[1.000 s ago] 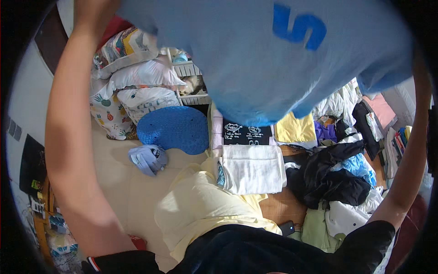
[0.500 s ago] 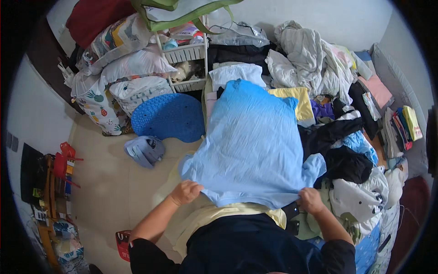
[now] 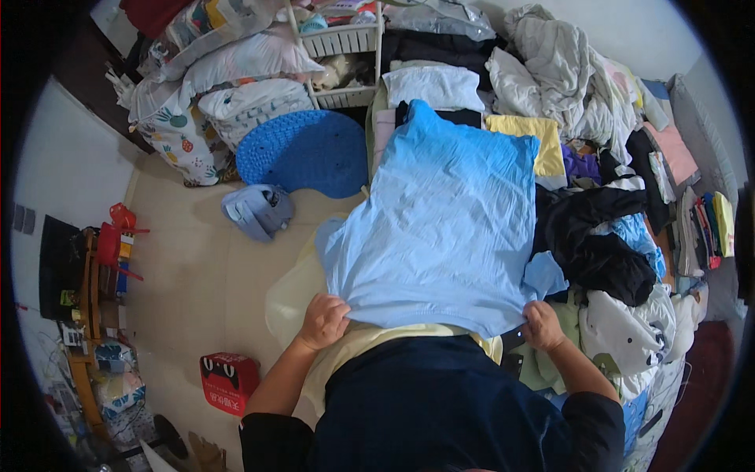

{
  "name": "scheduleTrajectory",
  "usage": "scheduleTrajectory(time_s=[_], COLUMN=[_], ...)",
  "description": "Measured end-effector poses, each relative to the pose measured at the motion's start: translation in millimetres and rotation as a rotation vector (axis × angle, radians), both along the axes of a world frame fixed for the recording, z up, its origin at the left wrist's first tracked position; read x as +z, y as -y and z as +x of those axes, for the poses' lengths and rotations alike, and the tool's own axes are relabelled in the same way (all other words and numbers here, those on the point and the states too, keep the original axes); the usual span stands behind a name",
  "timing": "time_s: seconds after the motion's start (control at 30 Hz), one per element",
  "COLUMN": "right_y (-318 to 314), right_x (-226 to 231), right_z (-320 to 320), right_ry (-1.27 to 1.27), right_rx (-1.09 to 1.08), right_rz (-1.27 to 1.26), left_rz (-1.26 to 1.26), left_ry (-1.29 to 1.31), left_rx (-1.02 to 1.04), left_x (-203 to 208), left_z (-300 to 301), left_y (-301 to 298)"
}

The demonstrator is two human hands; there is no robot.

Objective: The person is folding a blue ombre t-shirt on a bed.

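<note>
A blue T-shirt, darker at its far end and pale at the near end, lies spread out in front of me. My left hand pinches its near left corner, and my right hand grips the near right corner. The near edge runs fairly straight between my two hands. A bunched pale-blue sleeve sticks out at the right, just above my right hand. Pale yellow cloth shows below the shirt, against my body.
Black clothes and a white garment lie heaped on the right. Folded yellow cloth and white cloth sit beyond the shirt. A blue oval board, a grey-blue bag and a red box are on the left.
The shirt has settled flatter and its near edge has straightened. Both hands keep their corners. The whole view has shifted, so the far shelves sit higher and the red box shows more fully.
</note>
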State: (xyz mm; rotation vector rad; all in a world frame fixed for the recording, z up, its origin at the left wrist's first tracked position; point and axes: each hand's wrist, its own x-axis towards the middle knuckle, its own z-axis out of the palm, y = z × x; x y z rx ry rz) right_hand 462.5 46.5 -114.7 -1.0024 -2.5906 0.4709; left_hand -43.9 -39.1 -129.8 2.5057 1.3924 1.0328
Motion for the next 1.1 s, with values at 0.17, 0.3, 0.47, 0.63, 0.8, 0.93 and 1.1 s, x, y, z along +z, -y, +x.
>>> scheduleTrajectory(time_s=[0.17,0.3,0.47,0.63,0.8,0.93,1.1], right_y=[4,14,32,45,37,43,35], right_x=[-3,-10,0,-14,23,20,24], right_z=[-11,-21,-63,-72,-69,-71,-81], right_ry=[0.044,0.097,0.071,-0.089,-0.296,-0.086,-0.063], right_rx=[0.118,0.184,0.127,0.015,-0.11,0.254,0.297], right_rz=[-0.029,-0.052,-0.028,-0.093,-0.08,-0.108,-0.521], left_rz=[-0.06,-0.136,-0.06,-0.003,-0.057,-0.258,-0.523], left_ry=[-0.029,-0.086,-0.068,-0.007,0.191,0.098,0.079], left_rx=[0.05,0.021,-0.034,-0.111,-0.046,-0.156,-0.106], left_x=[3,7,19,31,51,42,58], left_z=[3,7,32,47,43,38,38], left_y=[1,4,-1,-6,-4,17,24])
